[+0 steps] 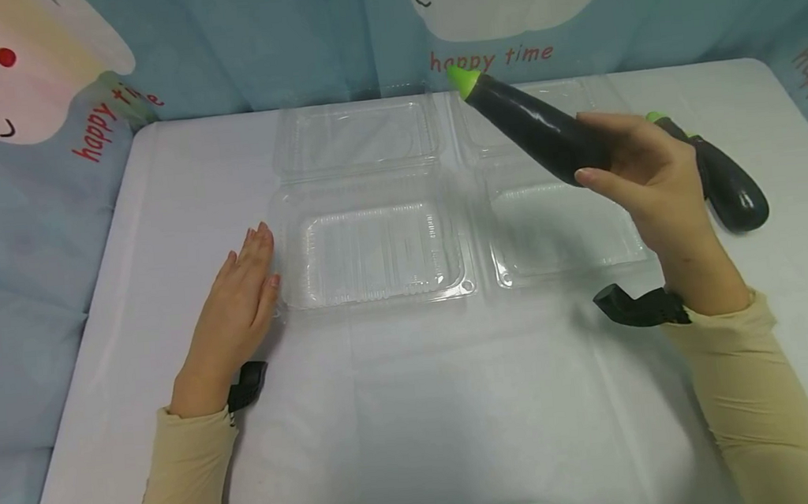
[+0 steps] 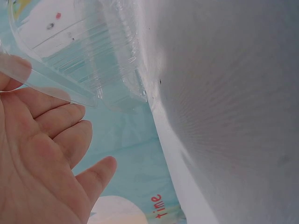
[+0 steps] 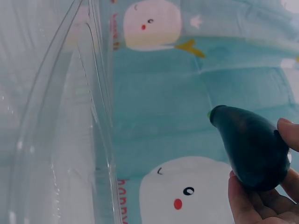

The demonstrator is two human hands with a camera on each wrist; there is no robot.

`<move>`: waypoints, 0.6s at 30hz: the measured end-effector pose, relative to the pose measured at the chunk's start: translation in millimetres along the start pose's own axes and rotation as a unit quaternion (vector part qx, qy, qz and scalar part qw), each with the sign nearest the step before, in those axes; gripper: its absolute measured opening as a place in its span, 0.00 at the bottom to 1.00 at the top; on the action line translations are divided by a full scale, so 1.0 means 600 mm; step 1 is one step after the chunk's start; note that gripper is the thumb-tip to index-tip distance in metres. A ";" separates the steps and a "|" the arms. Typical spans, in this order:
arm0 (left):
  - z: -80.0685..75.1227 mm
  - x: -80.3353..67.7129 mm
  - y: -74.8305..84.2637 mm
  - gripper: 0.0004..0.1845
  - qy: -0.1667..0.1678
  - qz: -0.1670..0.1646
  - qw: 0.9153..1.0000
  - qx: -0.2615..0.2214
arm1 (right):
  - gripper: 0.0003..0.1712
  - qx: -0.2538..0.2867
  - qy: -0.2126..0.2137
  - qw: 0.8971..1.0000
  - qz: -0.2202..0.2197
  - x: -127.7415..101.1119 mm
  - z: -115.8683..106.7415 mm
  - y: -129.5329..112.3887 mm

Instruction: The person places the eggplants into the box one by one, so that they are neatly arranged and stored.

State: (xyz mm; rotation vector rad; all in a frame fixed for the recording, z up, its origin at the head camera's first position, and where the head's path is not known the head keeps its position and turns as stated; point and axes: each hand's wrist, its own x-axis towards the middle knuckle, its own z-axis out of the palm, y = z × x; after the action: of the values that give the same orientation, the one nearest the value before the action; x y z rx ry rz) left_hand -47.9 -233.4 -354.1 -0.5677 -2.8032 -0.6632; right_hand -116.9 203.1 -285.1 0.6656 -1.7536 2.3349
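1. Right hand (image 1: 662,176) grips the thick end of 1 dark eggplant (image 1: 529,127) between thumb and fingers, holding it above the right container (image 1: 566,231), green tip pointing left and far.
2. Left hand (image 1: 237,301), fingers extended, is at the left edge of the left container (image 1: 376,258); contact cannot be told for certain.
3. Both clear containers sit side by side on the white tabletop (image 1: 416,409), lids (image 1: 359,137) laid back on the far side.
4. At right, 2 more eggplants (image 1: 732,190) lie together, partly hidden by the right hand.
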 end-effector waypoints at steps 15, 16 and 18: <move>0.001 0.000 -0.001 0.28 -0.001 0.001 1.000 0.001 | 0.26 -0.081 -0.078 0.993 0.022 -0.004 0.044 0.014; 0.001 0.000 -0.001 0.28 0.000 0.001 1.000 0.002 | 0.26 -0.086 -0.088 0.992 0.021 -0.004 0.048 0.016; 0.001 0.000 -0.001 0.28 0.001 0.001 1.000 0.002 | 0.26 -0.105 -0.105 0.989 0.018 -0.005 0.056 0.020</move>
State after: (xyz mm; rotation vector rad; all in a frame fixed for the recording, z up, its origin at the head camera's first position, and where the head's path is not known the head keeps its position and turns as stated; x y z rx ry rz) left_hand -48.5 -233.6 -354.9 -0.5688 -2.8005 -0.6575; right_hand -110.4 168.4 -289.7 0.8760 -2.0813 2.1253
